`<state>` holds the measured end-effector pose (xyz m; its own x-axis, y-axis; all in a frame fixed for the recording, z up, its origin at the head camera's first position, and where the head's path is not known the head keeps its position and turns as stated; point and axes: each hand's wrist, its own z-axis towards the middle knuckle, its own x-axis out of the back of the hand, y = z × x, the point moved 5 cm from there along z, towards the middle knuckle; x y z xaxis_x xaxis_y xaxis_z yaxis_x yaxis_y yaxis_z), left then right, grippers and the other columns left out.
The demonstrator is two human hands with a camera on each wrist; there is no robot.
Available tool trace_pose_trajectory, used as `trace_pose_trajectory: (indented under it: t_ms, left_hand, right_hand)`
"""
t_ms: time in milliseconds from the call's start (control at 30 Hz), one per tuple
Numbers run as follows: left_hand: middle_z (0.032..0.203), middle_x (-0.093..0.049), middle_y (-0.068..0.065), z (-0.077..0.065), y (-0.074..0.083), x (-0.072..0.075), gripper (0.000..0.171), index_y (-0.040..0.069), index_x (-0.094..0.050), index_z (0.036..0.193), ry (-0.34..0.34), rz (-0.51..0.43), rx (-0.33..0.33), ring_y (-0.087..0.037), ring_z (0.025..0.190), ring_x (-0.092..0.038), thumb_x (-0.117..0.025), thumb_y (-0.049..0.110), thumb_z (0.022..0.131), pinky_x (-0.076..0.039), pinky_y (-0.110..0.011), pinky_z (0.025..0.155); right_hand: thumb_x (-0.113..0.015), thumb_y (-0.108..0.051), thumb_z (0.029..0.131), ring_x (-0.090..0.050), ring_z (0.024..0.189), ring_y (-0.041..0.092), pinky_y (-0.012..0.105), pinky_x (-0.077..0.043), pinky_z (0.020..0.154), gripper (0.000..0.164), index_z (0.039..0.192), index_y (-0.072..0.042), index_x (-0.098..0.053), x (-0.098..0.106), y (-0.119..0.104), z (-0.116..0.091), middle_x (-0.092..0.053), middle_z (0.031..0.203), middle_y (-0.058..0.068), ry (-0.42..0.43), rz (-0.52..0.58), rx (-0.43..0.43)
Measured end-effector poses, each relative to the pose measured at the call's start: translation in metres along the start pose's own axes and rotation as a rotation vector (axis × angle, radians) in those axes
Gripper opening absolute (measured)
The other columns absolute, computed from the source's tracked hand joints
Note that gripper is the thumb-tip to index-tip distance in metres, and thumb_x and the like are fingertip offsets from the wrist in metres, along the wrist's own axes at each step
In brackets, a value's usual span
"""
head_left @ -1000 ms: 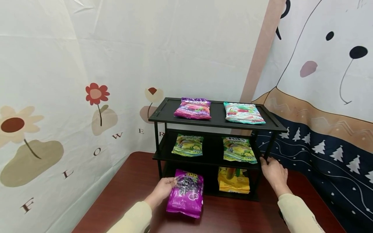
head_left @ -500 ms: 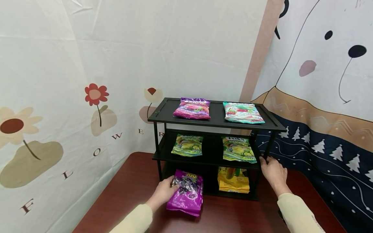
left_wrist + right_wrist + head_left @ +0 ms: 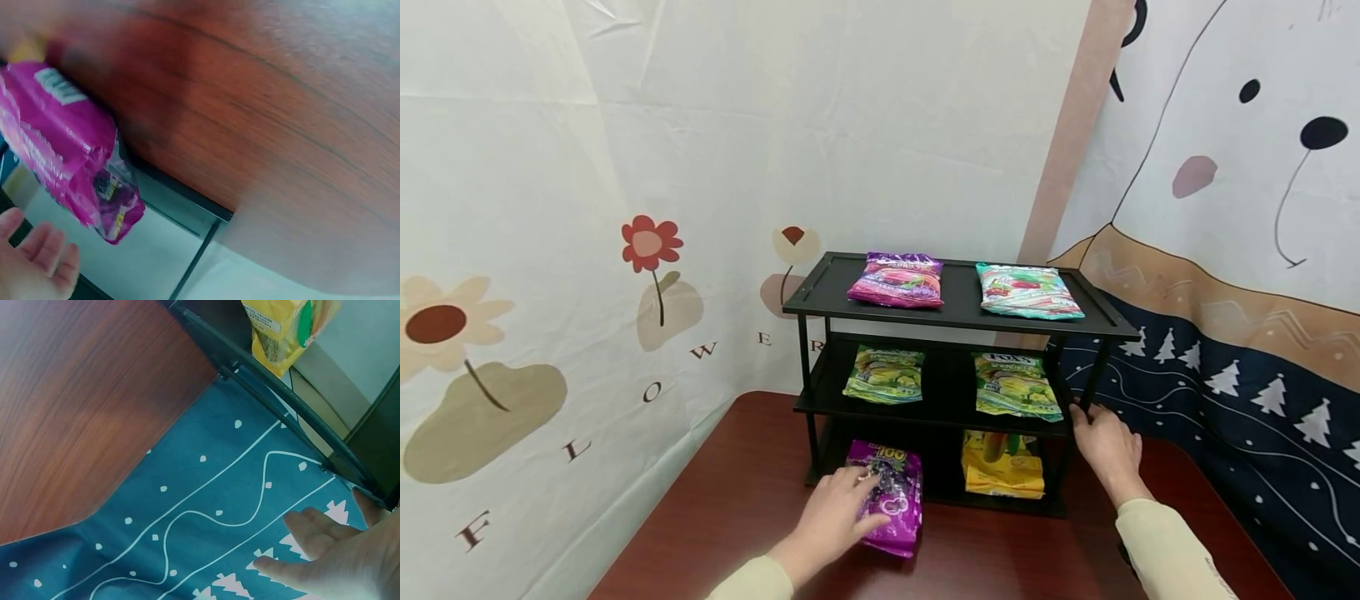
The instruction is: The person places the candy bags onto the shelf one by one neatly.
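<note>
A purple candy bag (image 3: 891, 500) with grape pictures leans at the lower left of the black three-tier rack (image 3: 958, 325), its bottom end out over the table. My left hand (image 3: 835, 517) is over the bag's left side, fingers loosely spread. From the left wrist, the bag (image 3: 69, 137) shows its side and clear end, with my left fingertips (image 3: 50, 247) next to it. At the rack's right side, my right hand (image 3: 1108, 442) touches the frame near the middle shelf. Its fingers (image 3: 319, 534) look relaxed beside the black bars (image 3: 275, 387) in the right wrist view.
The top shelf bears a pink-purple bag (image 3: 898, 280) and a teal bag (image 3: 1028, 292). Two green candy bags, a left one (image 3: 885, 375) and a right one (image 3: 1017, 386), lie on the middle shelf. A yellow bag (image 3: 1003, 471) sits bottom right. Printed cloth (image 3: 1240, 400) hangs close behind the table (image 3: 700, 517).
My left hand has gone from pinching the purple bag's upper left edge to lying over its left side with fingers spread. The bag has shifted only slightly. My right hand stays put.
</note>
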<state>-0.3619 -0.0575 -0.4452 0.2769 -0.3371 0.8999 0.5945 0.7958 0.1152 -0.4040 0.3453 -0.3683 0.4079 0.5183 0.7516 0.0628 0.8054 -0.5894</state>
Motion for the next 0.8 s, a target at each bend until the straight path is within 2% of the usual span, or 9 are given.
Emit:
trace_pose_trajectory:
  t_ms: [100, 200, 267, 333, 433, 500, 633, 800]
  left_hand:
    - [0.122, -0.062, -0.010, -0.005, 0.008, -0.007, 0.073, 0.014, -0.067, 0.128, -0.037, 0.075, -0.093, -0.026, 0.110, -0.059, -0.062, 0.070, 0.081, -0.049, -0.046, 0.089]
    - [0.126, -0.060, -0.011, -0.010, 0.012, -0.015, 0.080, 0.018, -0.062, 0.134, -0.087, 0.136, -0.169, -0.026, 0.113, -0.057, -0.068, 0.072, 0.075, -0.049, -0.047, 0.091]
    - [0.127, -0.058, -0.010, -0.013, 0.013, -0.019, 0.080, 0.020, -0.058, 0.136, -0.107, 0.177, -0.216, -0.026, 0.114, -0.055, -0.076, 0.065, 0.073, -0.048, -0.046, 0.092]
    - [0.124, -0.059, -0.009, -0.015, 0.014, -0.021, 0.073, 0.021, -0.058, 0.134, -0.079, 0.219, -0.268, -0.024, 0.111, -0.056, -0.082, 0.051, 0.073, -0.049, -0.044, 0.089]
    - [0.116, -0.061, -0.004, -0.015, 0.015, -0.022, 0.059, 0.022, -0.062, 0.129, -0.022, 0.258, -0.325, -0.020, 0.103, -0.058, -0.082, 0.032, 0.074, -0.049, -0.037, 0.082]
    - [0.111, -0.062, -0.001, -0.015, 0.016, -0.020, 0.050, 0.023, -0.066, 0.124, 0.014, 0.267, -0.346, -0.019, 0.099, -0.058, -0.079, 0.027, 0.076, -0.049, -0.034, 0.077]
    - [0.106, -0.063, 0.001, -0.013, 0.017, -0.017, 0.034, 0.025, -0.071, 0.116, 0.023, 0.278, -0.342, -0.016, 0.095, -0.058, -0.076, 0.027, 0.082, -0.047, -0.031, 0.073]
    - [0.107, -0.065, 0.000, -0.008, 0.019, -0.013, 0.030, 0.024, -0.072, 0.116, 0.024, 0.287, -0.311, -0.017, 0.095, -0.059, -0.073, 0.023, 0.086, -0.049, -0.032, 0.074]
  right_hand:
    - [-0.043, -0.039, 0.106, -0.052, 0.106, 0.054, 0.074, -0.018, 0.099, 0.050, 0.112, 0.005, -0.066, 0.001, 0.001, 0.000, -0.065, 0.092, 0.024, -0.002, -0.001, -0.010]
    - [-0.042, -0.040, 0.106, -0.051, 0.109, 0.055, 0.074, -0.016, 0.101, 0.052, 0.113, 0.006, -0.065, 0.000, 0.001, 0.000, -0.065, 0.098, 0.027, -0.007, -0.002, -0.020]
    - [-0.042, -0.040, 0.106, -0.051, 0.109, 0.055, 0.074, -0.017, 0.101, 0.053, 0.114, 0.007, -0.065, 0.000, 0.002, 0.000, -0.064, 0.101, 0.029, -0.007, -0.005, -0.023]
    - [-0.042, -0.040, 0.106, -0.051, 0.109, 0.054, 0.073, -0.017, 0.101, 0.053, 0.114, 0.007, -0.065, -0.001, 0.002, 0.000, -0.064, 0.100, 0.029, -0.007, -0.004, -0.026]
    - [-0.042, -0.041, 0.106, -0.054, 0.102, 0.052, 0.072, -0.021, 0.097, 0.052, 0.108, 0.005, -0.066, -0.001, 0.003, 0.001, -0.064, 0.090, 0.023, -0.002, -0.006, -0.018]
    - [-0.042, -0.041, 0.106, -0.054, 0.100, 0.051, 0.071, -0.022, 0.096, 0.051, 0.105, 0.004, -0.066, 0.000, 0.003, 0.001, -0.064, 0.085, 0.020, -0.001, -0.006, -0.013]
    - [-0.042, -0.041, 0.106, -0.055, 0.098, 0.050, 0.070, -0.023, 0.094, 0.050, 0.103, 0.003, -0.066, 0.000, 0.002, 0.001, -0.063, 0.082, 0.017, 0.002, -0.002, -0.006]
    - [-0.042, -0.041, 0.106, -0.054, 0.100, 0.051, 0.071, -0.022, 0.096, 0.052, 0.105, 0.004, -0.066, -0.001, 0.003, 0.001, -0.064, 0.085, 0.019, 0.001, -0.002, -0.006]
